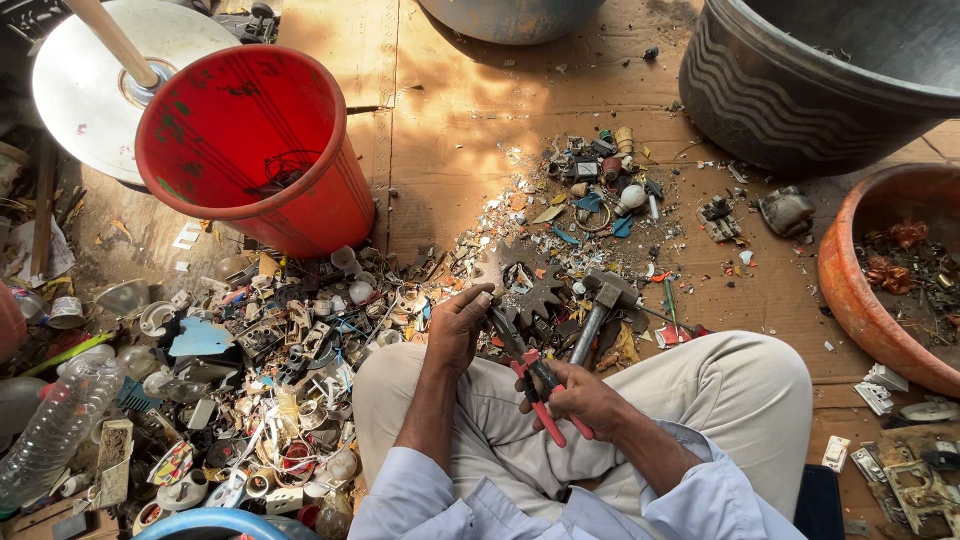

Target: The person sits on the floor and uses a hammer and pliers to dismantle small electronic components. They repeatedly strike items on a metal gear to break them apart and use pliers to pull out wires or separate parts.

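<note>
Low in the frame's centre, the right hand clamps stiff red-handled pliers by their grips, while the left hand pinches a small, light scrap at their tip.

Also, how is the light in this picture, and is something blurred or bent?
Head view: patchy sunlight and soft shadows fall on the brown cardboard floor; the red plastic bucket glows brightly; edges bend from a wide lens; the red-handled pliers look sharp.

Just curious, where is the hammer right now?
The hammer lies on the cardboard floor just ahead of the person's right knee, beside the toothed gear.
</note>
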